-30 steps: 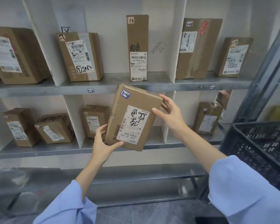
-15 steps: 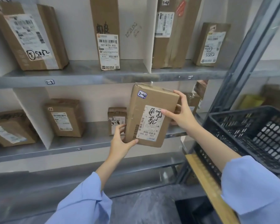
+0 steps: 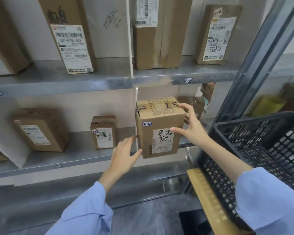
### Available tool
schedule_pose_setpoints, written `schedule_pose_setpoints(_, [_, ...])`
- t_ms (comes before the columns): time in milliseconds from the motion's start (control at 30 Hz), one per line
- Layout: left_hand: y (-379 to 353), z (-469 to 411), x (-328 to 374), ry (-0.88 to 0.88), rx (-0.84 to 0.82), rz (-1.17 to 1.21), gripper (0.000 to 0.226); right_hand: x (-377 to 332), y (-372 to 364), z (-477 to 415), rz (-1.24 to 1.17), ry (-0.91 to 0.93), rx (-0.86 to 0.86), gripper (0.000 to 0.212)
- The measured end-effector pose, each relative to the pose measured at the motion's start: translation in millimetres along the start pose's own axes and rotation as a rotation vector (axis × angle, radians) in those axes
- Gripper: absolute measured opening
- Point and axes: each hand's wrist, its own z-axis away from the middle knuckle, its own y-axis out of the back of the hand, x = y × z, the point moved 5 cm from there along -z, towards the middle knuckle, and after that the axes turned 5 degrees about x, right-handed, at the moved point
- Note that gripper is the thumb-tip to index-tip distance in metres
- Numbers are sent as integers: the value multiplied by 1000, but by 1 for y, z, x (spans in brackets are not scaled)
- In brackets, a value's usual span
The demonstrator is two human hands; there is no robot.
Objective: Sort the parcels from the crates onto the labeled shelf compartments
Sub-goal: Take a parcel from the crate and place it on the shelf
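Observation:
A brown cardboard parcel with a small "2-4" sticker and a white shipping label stands upright at the front edge of the lower shelf, just right of a thin white divider. My right hand grips its right side, thumb on the front label and index finger at the top corner. My left hand touches its lower left edge with fairly straight fingers, thumb at the bottom corner. Whether the parcel's base rests on the shelf I cannot tell.
A black plastic crate sits on a wooden board at the right, beside the steel upright. Behind the parcel stands another box. Left compartment holds two boxes. The upper shelf carries a "1-4" tag and several parcels.
The parcel has moved right and forward into the lower right compartment and turned upright, so its top face now shows. Both hands followed it; the view shifted right.

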Motion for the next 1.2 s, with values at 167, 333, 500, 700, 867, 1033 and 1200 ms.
schedule_pose_setpoints(167, [-17,-5,1,11,-11,-30,58,31,7,-13,-17,18,-28,81])
schedule_pose_setpoints(333, [-40,-8,5,-5,-71,-110,61,60,10,-29,-4,12,-17,81])
schedule_pose_setpoints(500, [-43,-12,-1,32,-63,-121,61,80,-8,-55,42,27,21,82])
schedule_pose_setpoints(700, [-40,-16,-13,92,-35,-123,61,96,-29,-85,39,15,11,79])
schedule_pose_setpoints(867, [-44,-17,-15,128,-28,-96,62,118,-37,-101,36,18,-14,83])
schedule_pose_setpoints(1033, [-49,-17,-17,141,-35,-102,71,130,-43,-112,31,33,-46,81])
schedule_pose_setpoints(1200, [-49,-17,-15,144,-39,-97,70,134,-47,-113,95,53,-60,82])
